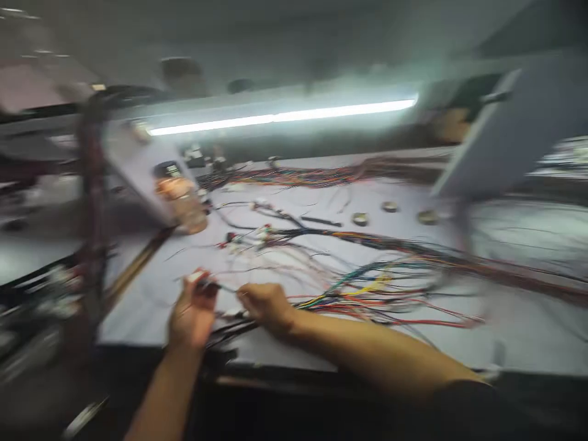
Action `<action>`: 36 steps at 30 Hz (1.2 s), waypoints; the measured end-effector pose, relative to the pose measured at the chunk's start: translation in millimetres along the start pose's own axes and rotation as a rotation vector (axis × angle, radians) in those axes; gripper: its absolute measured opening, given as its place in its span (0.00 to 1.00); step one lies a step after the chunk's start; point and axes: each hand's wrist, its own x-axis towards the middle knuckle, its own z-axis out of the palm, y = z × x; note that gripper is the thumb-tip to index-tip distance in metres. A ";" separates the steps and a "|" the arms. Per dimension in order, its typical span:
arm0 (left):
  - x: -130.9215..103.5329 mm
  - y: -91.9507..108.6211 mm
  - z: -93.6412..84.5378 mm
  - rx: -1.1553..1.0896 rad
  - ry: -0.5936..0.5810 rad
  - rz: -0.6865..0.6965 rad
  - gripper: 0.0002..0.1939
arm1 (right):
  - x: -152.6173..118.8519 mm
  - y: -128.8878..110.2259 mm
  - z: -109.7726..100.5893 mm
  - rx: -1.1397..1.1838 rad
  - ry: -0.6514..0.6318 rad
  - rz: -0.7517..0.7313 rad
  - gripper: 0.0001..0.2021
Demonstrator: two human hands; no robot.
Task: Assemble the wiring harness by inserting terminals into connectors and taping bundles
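Observation:
Near the front left of the white work surface, my left hand is curled around a small dark piece that looks like a connector. My right hand is just to its right, fingers pinched on a thin dark wire that runs to the piece in the left hand. Loose coloured wires fan out beyond and under my right forearm. Motion blur hides the finer details of the piece and the fingertips.
A long wire harness crosses the surface, with white and red connectors at its left end. More wires lie at the back. Several tape rolls sit right of centre. A lit tube hangs above; a slanted panel stands right.

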 end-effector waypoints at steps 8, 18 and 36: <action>9.3 -13.2 -50.5 -0.590 0.013 -0.308 0.15 | -11.1 2.0 5.2 0.052 0.242 -0.254 0.12; 13.8 -16.9 -57.9 -0.595 -0.022 -0.326 0.14 | -9.5 4.1 5.4 0.029 0.294 -0.288 0.09; -3.5 -20.1 -78.5 -0.532 0.013 -0.226 0.12 | 21.6 5.0 -50.8 0.197 -0.099 0.188 0.19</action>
